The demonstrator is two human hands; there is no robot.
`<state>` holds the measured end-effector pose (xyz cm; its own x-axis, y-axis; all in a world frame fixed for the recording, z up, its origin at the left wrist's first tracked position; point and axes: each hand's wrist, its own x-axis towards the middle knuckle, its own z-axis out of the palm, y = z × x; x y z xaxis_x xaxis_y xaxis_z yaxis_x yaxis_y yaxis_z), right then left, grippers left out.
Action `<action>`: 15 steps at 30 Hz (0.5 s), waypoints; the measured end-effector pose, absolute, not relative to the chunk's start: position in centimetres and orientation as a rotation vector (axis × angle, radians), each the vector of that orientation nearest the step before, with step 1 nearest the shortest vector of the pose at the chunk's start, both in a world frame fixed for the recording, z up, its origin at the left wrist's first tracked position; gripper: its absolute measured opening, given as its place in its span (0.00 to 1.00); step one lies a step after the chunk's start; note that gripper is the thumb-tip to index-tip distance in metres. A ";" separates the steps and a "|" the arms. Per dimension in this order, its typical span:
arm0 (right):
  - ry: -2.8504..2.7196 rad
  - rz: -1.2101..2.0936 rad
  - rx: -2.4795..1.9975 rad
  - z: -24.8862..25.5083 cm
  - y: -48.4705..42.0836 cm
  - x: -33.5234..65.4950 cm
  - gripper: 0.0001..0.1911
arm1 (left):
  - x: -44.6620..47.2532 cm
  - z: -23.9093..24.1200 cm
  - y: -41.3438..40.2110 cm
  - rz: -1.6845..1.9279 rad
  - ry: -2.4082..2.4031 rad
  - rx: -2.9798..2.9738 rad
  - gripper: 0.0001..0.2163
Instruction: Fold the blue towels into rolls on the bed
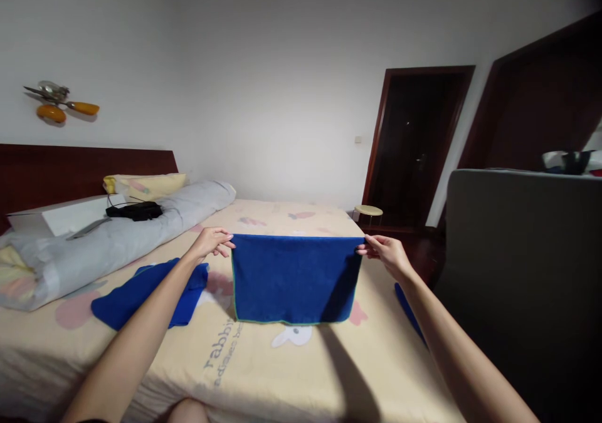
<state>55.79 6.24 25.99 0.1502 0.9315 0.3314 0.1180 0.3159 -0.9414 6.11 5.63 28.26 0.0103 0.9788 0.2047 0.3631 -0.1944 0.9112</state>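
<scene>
A blue towel [294, 279] with a thin light green edge hangs stretched between my two hands, above the bed. My left hand [211, 242] pinches its upper left corner, and my right hand [383, 250] grips the upper right one. The top edge is pulled straight; the lower edge hangs at or just above the sheet, I cannot tell which. Under my left forearm lies another blue cloth [145, 294], loosely heaped. Part of a further blue cloth [408, 310] shows beside my right forearm, which hides the rest.
The bed [263, 373] wears a cream sheet with rabbit and carrot prints. Along its left lie a rolled grey quilt [197, 200], a white box [70, 213], a black item [135, 210] and a yellow pillow [150, 185]. A grey panel [517, 272] stands at right; a stool [369, 210] is near the door.
</scene>
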 end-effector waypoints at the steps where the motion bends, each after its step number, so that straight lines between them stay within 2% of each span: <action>1: -1.274 0.811 -1.104 25.8 6.8 55.7 0.22 | 6.3 28.1 6.1 1.193 1.398 1.607 0.21; 7: -1.200 0.812 -1.094 24.9 10.7 54.8 0.18 | 7.7 26.8 9.8 1.279 1.383 1.516 0.17; 15: -1.164 0.669 -0.983 25.7 14.7 53.9 0.27 | 8.3 26.7 14.8 1.551 1.365 1.577 0.20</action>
